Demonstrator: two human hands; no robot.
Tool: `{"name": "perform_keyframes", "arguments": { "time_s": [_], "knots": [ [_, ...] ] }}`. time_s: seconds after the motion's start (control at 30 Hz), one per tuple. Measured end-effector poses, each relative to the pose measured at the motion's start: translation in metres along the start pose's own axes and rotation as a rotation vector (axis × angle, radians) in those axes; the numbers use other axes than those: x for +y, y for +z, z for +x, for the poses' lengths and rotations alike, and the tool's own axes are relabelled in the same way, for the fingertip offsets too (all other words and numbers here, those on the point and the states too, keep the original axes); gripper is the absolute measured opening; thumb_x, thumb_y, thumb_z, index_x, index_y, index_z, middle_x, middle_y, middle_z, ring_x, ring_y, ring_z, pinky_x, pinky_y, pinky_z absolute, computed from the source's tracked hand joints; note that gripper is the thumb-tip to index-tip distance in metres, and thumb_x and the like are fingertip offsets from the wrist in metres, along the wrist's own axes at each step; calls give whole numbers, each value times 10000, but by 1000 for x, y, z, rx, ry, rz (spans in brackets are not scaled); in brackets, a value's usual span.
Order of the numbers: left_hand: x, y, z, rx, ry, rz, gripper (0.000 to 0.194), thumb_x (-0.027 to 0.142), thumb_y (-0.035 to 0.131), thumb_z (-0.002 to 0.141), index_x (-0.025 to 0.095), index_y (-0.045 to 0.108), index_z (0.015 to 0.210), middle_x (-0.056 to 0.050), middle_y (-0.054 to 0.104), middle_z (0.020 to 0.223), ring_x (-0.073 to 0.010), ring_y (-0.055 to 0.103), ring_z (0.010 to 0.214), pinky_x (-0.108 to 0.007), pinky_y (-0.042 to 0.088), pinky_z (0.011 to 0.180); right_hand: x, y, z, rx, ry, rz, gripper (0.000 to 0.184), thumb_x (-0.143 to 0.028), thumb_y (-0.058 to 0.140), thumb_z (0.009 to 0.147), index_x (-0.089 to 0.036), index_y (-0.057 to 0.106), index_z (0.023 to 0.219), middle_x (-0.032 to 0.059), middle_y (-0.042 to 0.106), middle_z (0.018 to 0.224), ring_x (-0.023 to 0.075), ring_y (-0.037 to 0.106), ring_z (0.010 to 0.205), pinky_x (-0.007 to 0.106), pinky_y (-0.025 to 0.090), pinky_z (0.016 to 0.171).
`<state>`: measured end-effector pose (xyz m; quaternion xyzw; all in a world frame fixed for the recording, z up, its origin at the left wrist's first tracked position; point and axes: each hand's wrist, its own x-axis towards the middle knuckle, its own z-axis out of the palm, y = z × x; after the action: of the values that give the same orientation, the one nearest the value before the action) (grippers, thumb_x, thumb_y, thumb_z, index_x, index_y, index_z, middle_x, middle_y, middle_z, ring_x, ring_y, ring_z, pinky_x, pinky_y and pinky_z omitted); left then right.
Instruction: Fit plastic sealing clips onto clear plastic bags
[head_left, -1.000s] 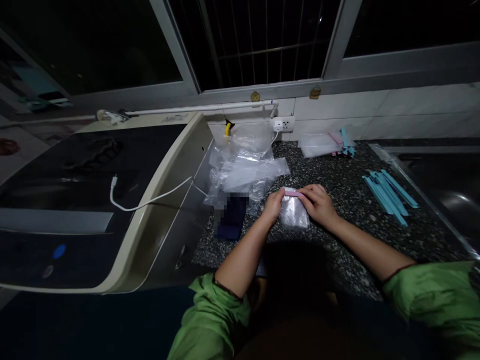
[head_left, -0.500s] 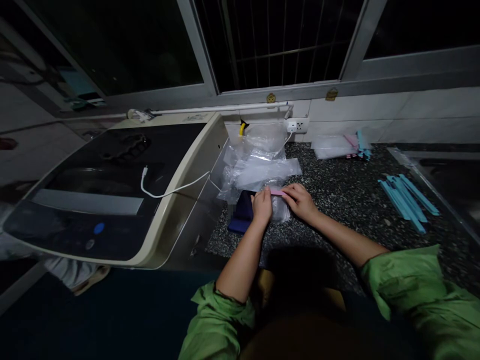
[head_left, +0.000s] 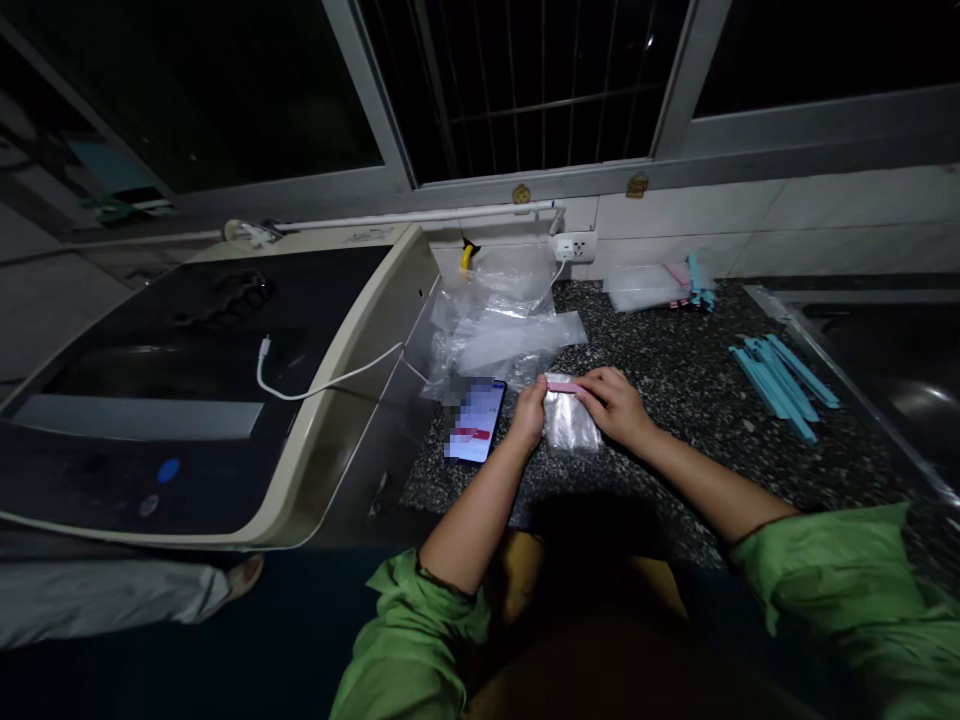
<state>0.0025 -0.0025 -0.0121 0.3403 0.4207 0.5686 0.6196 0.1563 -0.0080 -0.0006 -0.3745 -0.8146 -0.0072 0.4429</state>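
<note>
A small clear plastic bag point(head_left: 570, 428) with a pink strip point(head_left: 564, 386) along its top edge lies on the speckled counter point(head_left: 675, 440). My left hand point(head_left: 529, 412) is closed on the bag's left top corner. My right hand point(head_left: 613, 405) pinches the right end of the pink strip. A phone point(head_left: 475, 433) with its screen lit lies just left of my left hand.
A heap of clear plastic bags point(head_left: 501, 330) sits behind the phone. Blue strips point(head_left: 780, 372) lie at the right, and more bags with pink and blue strips point(head_left: 660, 285) at the back. A washing machine point(head_left: 187, 390) with a white cable point(head_left: 330, 378) stands at left, a sink point(head_left: 885, 360) at right.
The phone's screen has lit up; it was dark before. My hands stay on the bag and pink strip, and the view has swung slightly.
</note>
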Motion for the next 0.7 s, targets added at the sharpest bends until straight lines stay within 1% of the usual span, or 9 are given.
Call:
{"name": "perform_keyframes", "arguments": {
  "time_s": [0.13, 0.23, 0.5, 0.7],
  "knots": [
    [-1, 2, 0, -14, -24, -65, 354, 514, 651, 655, 164, 608, 620, -19, 605, 555, -203, 603, 716, -285, 432, 662, 1, 0, 2, -8, -3, 5, 177, -251, 506, 857, -213, 658, 940, 61, 601, 795, 190, 542, 772, 355, 458, 679],
    [0, 4, 0, -3, -42, -116, 337, 493, 660, 651, 163, 602, 617, -18, 611, 561, -212, 620, 756, -297, 450, 693, 1, -2, 2, -11, 0, 6, 176, -255, 505, 858, -218, 661, 932, 62, 606, 791, 192, 546, 773, 357, 463, 679],
    [7, 11, -4, 34, -111, -176, 315, 441, 678, 649, 150, 590, 566, -7, 568, 495, -215, 633, 746, -315, 461, 723, 2, -3, 3, 2, -4, -2, 173, -273, 503, 861, -225, 663, 908, 60, 617, 782, 193, 552, 765, 363, 463, 671],
    [10, 13, -7, 29, -131, -204, 312, 435, 680, 650, 147, 585, 573, -30, 602, 534, -244, 639, 813, -336, 470, 748, 2, -4, 4, 14, -32, -18, 163, -257, 505, 862, -209, 658, 892, 63, 619, 779, 188, 549, 765, 355, 458, 674]
  ]
}}
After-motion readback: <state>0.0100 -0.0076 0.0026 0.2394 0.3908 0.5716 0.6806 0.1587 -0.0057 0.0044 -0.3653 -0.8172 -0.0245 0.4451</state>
